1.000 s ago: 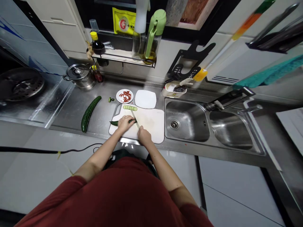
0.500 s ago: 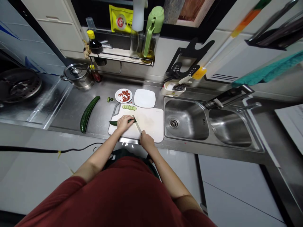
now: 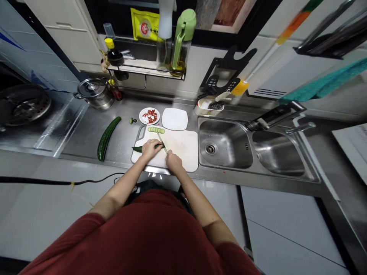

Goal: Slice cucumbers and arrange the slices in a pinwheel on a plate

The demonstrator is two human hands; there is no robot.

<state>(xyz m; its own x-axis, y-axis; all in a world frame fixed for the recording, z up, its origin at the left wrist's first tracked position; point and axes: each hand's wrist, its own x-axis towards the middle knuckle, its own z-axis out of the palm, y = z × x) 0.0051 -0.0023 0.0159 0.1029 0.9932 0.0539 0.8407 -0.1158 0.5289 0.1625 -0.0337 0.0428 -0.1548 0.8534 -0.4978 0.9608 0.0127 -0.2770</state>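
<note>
On the white cutting board (image 3: 186, 152), my left hand (image 3: 150, 149) presses down on a dark green cucumber (image 3: 137, 149), fingers wrapped over its right part. My right hand (image 3: 172, 159) is closed round the handle of a knife (image 3: 163, 143). The blade points up and left, right beside the cucumber's cut end and my left fingertips. A row of pale green slices (image 3: 156, 130) lies at the board's top left. Behind the board are a round plate with chopped red pieces (image 3: 149, 115) and a bare white square plate (image 3: 174, 118).
A whole cucumber (image 3: 108, 138) and small green end pieces (image 3: 133, 120) lie on the steel counter to the left. A lidded pot (image 3: 95, 93) stands further back. The double sink (image 3: 226, 147) is on the right, below a wall shelf (image 3: 149, 68) and hanging tools.
My right hand has moved a little up and left with the knife, whose tip now reaches nearer the row of slices. My left hand has stayed on the cucumber.
</note>
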